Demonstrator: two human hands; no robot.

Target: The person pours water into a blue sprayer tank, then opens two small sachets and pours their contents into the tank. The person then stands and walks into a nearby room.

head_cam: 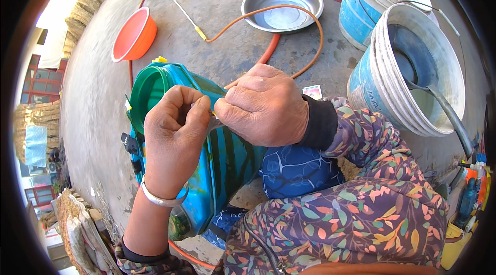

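Observation:
Both my hands meet above a blue plastic sprayer tank [232, 158] with a wide green opening [149, 95]. My left hand [176, 135], a silver bangle on its wrist, pinches the edge of a small thin packet [214, 123] between thumb and forefinger. My right hand [265, 106] is closed on the packet's other side, just right of the left fingertips. The packet is mostly hidden by the fingers, with a bit of yellow showing; whether it is torn cannot be told. The tank leans between my knees.
An orange basin [135, 35] stands at the upper left. Beyond the hands lie a spray wand [182, 11], its orange hose [320, 38] and a metal basin [282, 29]. White buckets [378, 77] stand at the right, one holding liquid and a ladle [451, 110]. A small printed packet [312, 91] lies nearby.

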